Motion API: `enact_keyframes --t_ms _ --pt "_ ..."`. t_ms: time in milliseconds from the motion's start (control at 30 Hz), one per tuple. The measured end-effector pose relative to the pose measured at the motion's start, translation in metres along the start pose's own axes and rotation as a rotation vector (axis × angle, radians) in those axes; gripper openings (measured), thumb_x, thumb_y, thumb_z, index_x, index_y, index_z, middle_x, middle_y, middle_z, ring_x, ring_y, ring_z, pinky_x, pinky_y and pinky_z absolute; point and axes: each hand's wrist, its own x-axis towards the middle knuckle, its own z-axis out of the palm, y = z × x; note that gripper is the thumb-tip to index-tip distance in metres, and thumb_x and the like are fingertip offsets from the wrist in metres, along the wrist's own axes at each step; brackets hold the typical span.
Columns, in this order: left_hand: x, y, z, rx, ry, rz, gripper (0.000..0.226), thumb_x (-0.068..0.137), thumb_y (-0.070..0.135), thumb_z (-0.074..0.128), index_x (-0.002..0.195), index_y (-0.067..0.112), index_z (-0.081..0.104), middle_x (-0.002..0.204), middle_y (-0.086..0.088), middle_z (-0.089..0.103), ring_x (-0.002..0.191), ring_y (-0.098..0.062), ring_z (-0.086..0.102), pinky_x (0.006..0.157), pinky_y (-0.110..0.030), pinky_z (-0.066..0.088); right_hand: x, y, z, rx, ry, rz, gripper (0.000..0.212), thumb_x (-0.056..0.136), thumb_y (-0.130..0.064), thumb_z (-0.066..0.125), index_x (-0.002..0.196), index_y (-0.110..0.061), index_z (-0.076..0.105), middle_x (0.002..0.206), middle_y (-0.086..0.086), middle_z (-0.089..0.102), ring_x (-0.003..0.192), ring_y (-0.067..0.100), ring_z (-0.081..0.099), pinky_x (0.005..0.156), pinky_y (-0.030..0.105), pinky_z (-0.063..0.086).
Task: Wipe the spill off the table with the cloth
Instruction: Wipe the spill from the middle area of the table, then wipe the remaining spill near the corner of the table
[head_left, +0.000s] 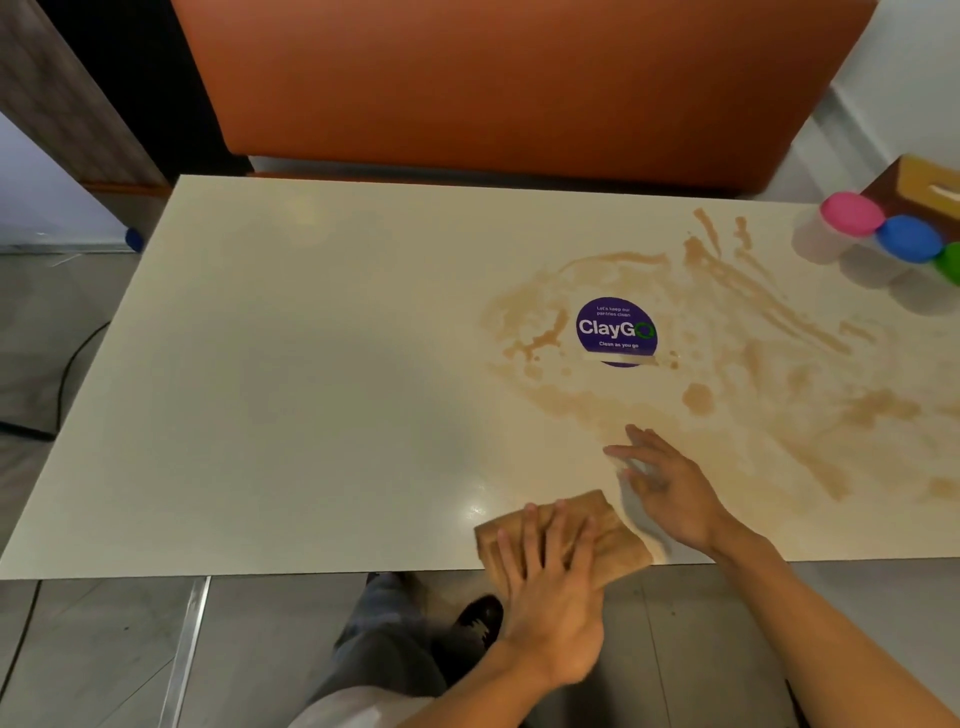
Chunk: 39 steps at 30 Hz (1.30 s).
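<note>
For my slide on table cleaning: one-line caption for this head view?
Left hand flat on the tan cloth at the table's near edge; right hand open beside the smeared brown spill.

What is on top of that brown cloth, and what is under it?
The left hand lies flat on the cloth, fingers straight. Under the cloth is the table, at its near edge; whether any spill lies beneath is covered.
</note>
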Motion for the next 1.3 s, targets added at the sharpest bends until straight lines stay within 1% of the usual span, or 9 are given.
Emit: enact_keyframes --t_ms 133,233,400,500,733,933,1067,1167,1300 --pt "0.001 0.014 -0.022 -0.278 -0.113 0.074 0.052 0.100 0.040 0.029 0.150 0.039 0.015 0.157 0.010 0.019 0.148 -0.021 0.004 0.119 -0.045 -0.001 -0.009 -0.013 -0.013 0.222 0.082 0.062 0.036 0.096 -0.006 0.055 0.103 -0.038 0.068 0.123 -0.010 0.065 0.126 0.013 0.054 0.105 0.025 0.039" --pt "0.007 0.017 -0.058 -0.771 -0.236 0.047 0.044 0.101 0.045 0.033 0.145 0.036 0.034 0.142 0.007 0.048 0.130 -0.016 0.044 0.112 -0.032 0.029 -0.017 -0.024 -0.020 0.532 0.100 0.182 0.020 0.096 -0.032 0.054 0.106 -0.033 0.072 0.113 -0.007 0.072 0.112 0.019 0.064 0.092 0.029 0.050" --pt "0.019 0.001 -0.123 -1.054 -0.219 -0.026 0.060 0.088 0.070 0.039 0.137 0.038 0.047 0.139 0.008 0.053 0.128 -0.013 0.049 0.111 -0.037 0.037 -0.019 -0.054 -0.011 1.100 -0.105 0.272 0.061 0.083 -0.067 0.051 0.116 -0.019 0.068 0.117 0.011 0.070 0.107 0.034 0.067 0.081 0.044 0.057" --pt "0.029 -0.017 -0.155 -1.187 -0.197 -0.033 0.056 0.084 0.069 0.045 0.129 0.037 0.053 0.130 0.006 0.061 0.118 -0.020 0.059 0.100 -0.038 0.050 -0.009 -0.085 -0.006 1.019 -0.151 0.156 0.063 0.061 -0.072 0.073 0.109 -0.030 0.072 0.116 0.002 0.070 0.109 0.026 0.066 0.085 0.042 0.056" --pt "0.066 -0.031 -0.197 -1.510 -0.361 -0.013 0.052 0.091 0.052 0.057 0.132 0.019 0.057 0.129 -0.010 0.064 0.119 -0.030 0.061 0.090 -0.041 0.055 0.039 -0.128 -0.016 0.977 -0.232 0.065 0.053 0.075 -0.038 0.082 0.123 -0.024 0.064 0.123 0.011 0.067 0.115 0.030 0.064 0.093 0.042 0.054" --pt "0.110 -0.040 -0.225 -1.577 -0.264 0.024 0.061 0.090 0.049 0.057 0.138 0.011 0.048 0.131 -0.014 0.062 0.121 -0.031 0.059 0.091 -0.043 0.054 0.087 -0.152 -0.023 1.233 -0.284 0.069 0.049 0.080 -0.017 0.079 0.126 -0.012 0.062 0.129 0.021 0.061 0.120 0.038 0.059 0.093 0.051 0.052" --pt "0.140 -0.060 -0.242 -1.493 -0.194 0.057 0.047 0.089 0.046 0.058 0.128 0.020 0.061 0.129 -0.011 0.063 0.119 -0.026 0.061 0.093 -0.039 0.054 0.115 -0.169 -0.015 1.235 -0.229 0.137 0.042 0.086 -0.018 0.073 0.126 -0.010 0.062 0.124 0.018 0.065 0.116 0.034 0.063 0.096 0.052 0.051" --pt "0.166 -0.094 -0.259 -1.190 -0.026 0.101 0.034 0.086 0.058 0.056 0.118 0.049 0.062 0.131 0.014 0.060 0.123 -0.004 0.054 0.093 -0.016 0.045 0.144 -0.182 -0.022 0.933 -0.122 0.139 0.020 0.095 -0.022 0.060 0.113 -0.019 0.068 0.111 0.006 0.073 0.104 0.023 0.070 0.088 0.038 0.058" --pt "0.208 -0.175 -0.262 -0.160 0.288 -0.135 0.054 0.094 0.055 0.044 0.145 0.045 0.032 0.156 0.007 0.026 0.144 -0.019 0.022 0.113 -0.046 0.021 0.193 -0.192 -0.048 0.456 0.000 0.042 0.018 0.101 -0.027 0.050 0.115 -0.025 0.060 0.109 -0.001 0.070 0.105 0.019 0.065 0.088 0.026 0.054"
